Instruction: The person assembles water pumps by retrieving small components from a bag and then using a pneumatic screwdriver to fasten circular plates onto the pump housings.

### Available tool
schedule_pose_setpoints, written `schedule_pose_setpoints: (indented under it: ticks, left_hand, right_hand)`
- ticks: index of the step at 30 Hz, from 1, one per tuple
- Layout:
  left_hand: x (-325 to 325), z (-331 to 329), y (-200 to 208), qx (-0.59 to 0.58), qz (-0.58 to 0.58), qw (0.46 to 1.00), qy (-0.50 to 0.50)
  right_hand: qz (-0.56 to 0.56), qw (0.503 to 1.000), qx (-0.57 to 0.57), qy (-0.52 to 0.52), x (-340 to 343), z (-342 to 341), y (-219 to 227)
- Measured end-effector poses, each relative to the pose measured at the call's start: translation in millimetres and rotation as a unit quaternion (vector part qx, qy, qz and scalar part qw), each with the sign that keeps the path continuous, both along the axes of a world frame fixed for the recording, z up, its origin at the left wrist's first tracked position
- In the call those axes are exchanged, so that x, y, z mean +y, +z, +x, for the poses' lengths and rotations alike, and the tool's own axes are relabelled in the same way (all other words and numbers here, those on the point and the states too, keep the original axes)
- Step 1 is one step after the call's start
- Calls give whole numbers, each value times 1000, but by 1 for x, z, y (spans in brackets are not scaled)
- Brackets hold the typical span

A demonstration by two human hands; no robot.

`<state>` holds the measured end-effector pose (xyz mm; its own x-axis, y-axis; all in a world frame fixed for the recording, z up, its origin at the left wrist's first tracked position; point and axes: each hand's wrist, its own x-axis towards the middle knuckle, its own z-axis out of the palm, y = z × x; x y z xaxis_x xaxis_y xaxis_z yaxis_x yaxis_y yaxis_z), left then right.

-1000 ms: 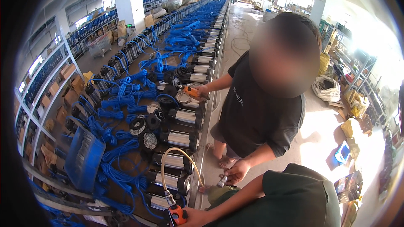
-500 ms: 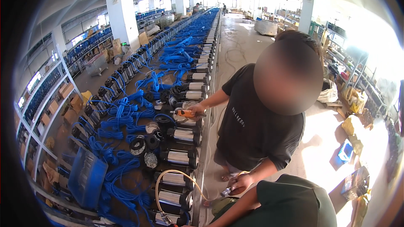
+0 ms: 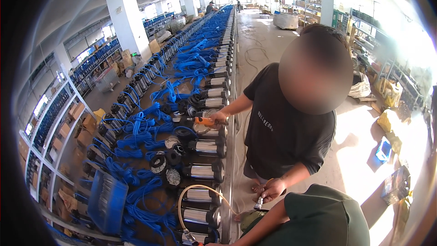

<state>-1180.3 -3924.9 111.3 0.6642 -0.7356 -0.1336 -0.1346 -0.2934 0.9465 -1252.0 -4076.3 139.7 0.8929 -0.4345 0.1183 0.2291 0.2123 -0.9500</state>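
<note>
Pillared workshop, brightly lit, with a long work table (image 3: 229,187) running from near left to far centre. A row of shiny metal cylinders (image 3: 203,216) lies along its right side, with bundles of blue cable (image 3: 136,202) to their left. The right hand (image 3: 213,244) is low at the near end, beside an orange tool (image 3: 199,244). A metal fitting (image 3: 188,236) joins the tool to a pale hose (image 3: 199,185) arching over the near cylinders. Opposite, a co-worker (image 3: 282,114) grips a second orange tool (image 3: 204,121) over the table and holds a metal connector (image 3: 258,203) nearer.

Judged by position, the step in hand is handling the hosed tool at the near end; the next move calls for a firm hold and a hose free of the cable.

Not verified: finger state of the right hand. The lower edge cuts off hand and tool, so a grasp cannot be confirmed. The left hand is out of view. Whether the hose reaches the connector cannot be told.
</note>
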Motion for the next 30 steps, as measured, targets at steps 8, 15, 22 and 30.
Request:
schedule_pose_setpoints:
  ticks: [8, 15, 22, 30]
  left_hand:
    - [11, 10, -23, -9, -4, 1000, -25]
    - [6, 1, -6, 15, -15, 1000, -17]
    - [-4, -9, 15, 3, 1, 1000, -26]
    - [4, -1, -15, 51, 6, 998, -47]
  right_hand:
    - [-10, 1000, 26, 12, 2, -3, -1]
    - [-17, 1000, 17, -16, 7, -4, -4]
    - [-34, 998, 54, -25, 5, -9, -5]
    - [-9, 997, 69, -40, 9, -5, -21]
